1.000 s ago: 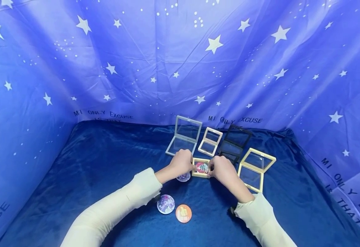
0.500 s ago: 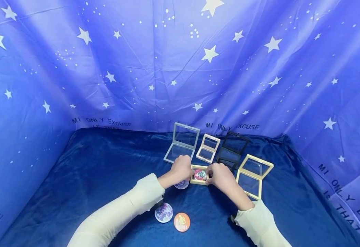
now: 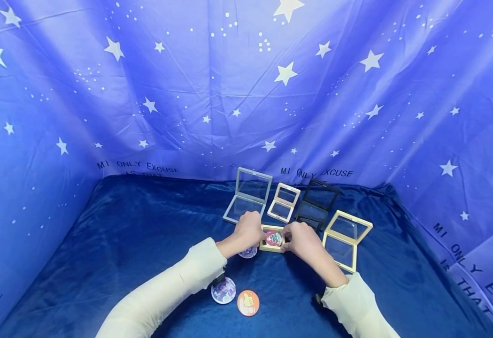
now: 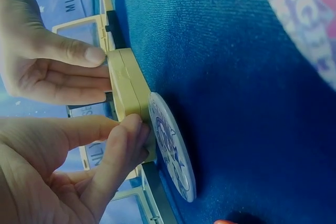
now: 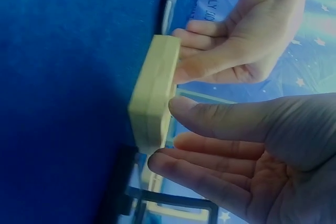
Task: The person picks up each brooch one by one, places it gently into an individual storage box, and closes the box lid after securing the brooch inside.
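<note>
A small yellow display frame (image 3: 272, 249) lies closed on the blue cloth, and a red round badge (image 3: 274, 238) shows inside it. My left hand (image 3: 248, 228) pinches the frame's left end between thumb and fingers. At its right end, my right hand (image 3: 303, 237) holds the frame, thumb on the rim and fingers beside the end. In the right wrist view the thick side of the yellow frame (image 5: 152, 93) faces the camera. A purple and white badge (image 4: 173, 150) leans beside the frame in the left wrist view. My left hand partly hides that badge in the head view.
Behind my hands stand opened display frames: a grey one (image 3: 251, 197), a small pale one (image 3: 281, 217), a black one (image 3: 307, 217) and a larger yellow one (image 3: 334, 233). Nearer lie a purple badge (image 3: 223, 291) and an orange thumbs-up badge (image 3: 248, 303).
The head view has tilted up slightly, so everything sits lower in it. Both hands keep hold of the small yellow frame with little visible movement.
</note>
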Action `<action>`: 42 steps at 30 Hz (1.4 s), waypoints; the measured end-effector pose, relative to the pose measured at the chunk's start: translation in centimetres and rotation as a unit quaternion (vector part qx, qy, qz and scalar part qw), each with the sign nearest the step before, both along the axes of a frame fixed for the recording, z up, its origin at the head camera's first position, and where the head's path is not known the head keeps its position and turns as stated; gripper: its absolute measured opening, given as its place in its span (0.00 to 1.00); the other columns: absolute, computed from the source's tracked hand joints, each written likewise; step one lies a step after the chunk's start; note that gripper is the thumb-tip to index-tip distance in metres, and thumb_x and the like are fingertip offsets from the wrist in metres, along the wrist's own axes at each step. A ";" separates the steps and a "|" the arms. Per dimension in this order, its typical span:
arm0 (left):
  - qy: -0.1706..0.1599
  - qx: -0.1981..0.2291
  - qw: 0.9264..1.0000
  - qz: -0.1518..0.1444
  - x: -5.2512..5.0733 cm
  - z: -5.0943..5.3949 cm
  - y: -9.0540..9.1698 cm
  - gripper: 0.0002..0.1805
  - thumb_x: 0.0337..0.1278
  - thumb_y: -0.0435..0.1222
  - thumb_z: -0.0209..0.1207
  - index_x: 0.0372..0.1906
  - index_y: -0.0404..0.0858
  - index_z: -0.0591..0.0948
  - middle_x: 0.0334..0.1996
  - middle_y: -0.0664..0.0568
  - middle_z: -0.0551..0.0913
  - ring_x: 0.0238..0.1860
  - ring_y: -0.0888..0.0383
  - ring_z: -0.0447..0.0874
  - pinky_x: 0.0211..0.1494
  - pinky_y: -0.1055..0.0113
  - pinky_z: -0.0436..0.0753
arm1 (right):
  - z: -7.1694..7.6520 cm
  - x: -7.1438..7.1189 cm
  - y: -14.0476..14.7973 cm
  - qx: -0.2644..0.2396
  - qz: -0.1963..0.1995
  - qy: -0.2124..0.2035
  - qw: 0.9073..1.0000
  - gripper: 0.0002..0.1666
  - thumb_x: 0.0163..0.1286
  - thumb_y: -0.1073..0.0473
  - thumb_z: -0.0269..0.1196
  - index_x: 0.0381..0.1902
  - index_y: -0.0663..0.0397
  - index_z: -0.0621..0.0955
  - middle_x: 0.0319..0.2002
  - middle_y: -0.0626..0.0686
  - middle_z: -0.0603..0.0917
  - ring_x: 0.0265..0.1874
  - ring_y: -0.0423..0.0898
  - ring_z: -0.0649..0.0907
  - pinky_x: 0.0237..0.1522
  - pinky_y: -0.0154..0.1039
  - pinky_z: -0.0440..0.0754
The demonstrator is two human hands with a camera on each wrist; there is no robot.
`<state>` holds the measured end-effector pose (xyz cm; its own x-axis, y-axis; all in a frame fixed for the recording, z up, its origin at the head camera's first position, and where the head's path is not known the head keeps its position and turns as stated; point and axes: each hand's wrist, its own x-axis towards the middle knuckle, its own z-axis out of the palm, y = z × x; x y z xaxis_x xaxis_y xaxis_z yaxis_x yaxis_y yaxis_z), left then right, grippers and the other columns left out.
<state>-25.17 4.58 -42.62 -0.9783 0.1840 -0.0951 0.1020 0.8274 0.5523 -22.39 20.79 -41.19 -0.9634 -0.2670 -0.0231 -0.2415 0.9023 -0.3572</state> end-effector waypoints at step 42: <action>0.106 0.037 0.992 0.057 -0.8 3.5 -7.4 0.25 0.46 0.43 0.76 0.07 0.46 0.74 0.08 0.61 0.69 0.14 0.63 0.67 0.17 0.71 0.63 | 5.3 -1.9 5.9 -0.023 -0.016 0.004 1.000 0.17 0.73 0.65 0.62 0.57 0.64 0.84 0.53 0.66 0.87 0.46 0.60 0.88 0.44 0.54 0.86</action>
<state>-25.98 -2.83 -39.14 -0.9898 0.0692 0.1247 0.1300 0.7983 0.5881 -24.28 26.71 -35.94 -0.9717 -0.2362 -0.0041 -0.2152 0.8922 -0.3970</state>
